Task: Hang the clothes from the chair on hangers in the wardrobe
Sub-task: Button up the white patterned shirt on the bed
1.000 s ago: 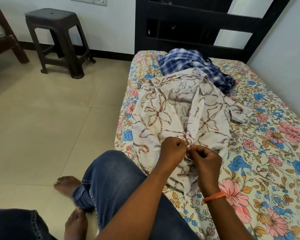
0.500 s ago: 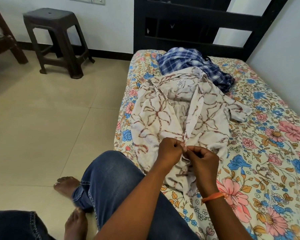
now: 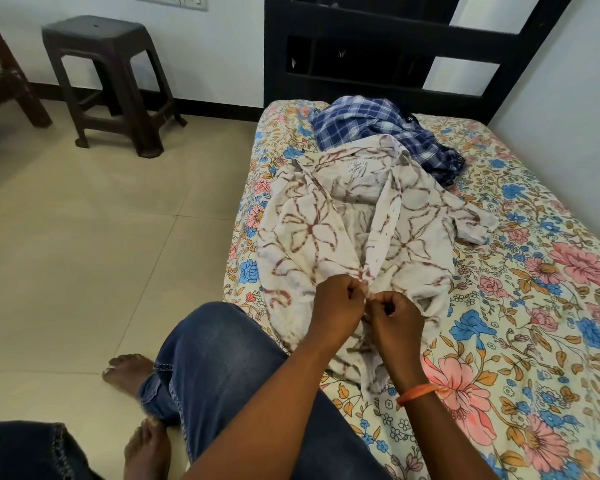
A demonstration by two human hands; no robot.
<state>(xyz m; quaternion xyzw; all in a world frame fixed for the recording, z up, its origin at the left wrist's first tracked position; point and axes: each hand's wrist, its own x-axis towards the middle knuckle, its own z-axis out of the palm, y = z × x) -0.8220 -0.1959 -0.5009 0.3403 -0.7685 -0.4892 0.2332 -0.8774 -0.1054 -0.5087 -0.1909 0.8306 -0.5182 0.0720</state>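
Note:
A white shirt with brown flower print (image 3: 312,233) lies spread on the bed, collar away from me, its front open above my hands. My left hand (image 3: 336,306) pinches the left front edge of the shirt low down. My right hand (image 3: 392,320), with an orange band at the wrist, pinches the right front edge right beside it, so the two edges meet between my fingertips. A blue checked shirt (image 3: 378,129) lies crumpled behind the collar. No hanger or wardrobe is in view.
The bed has a flowered sheet (image 3: 534,306) and a black headboard (image 3: 378,57), with a wall along its right side. A dark plastic stool (image 3: 108,77) stands on the tiled floor at the left. My knee in jeans (image 3: 222,368) is bent beside the bed.
Both hands stay together on the shirt's front edges, shifting only slightly along them. The shirt and the checked shirt have not moved.

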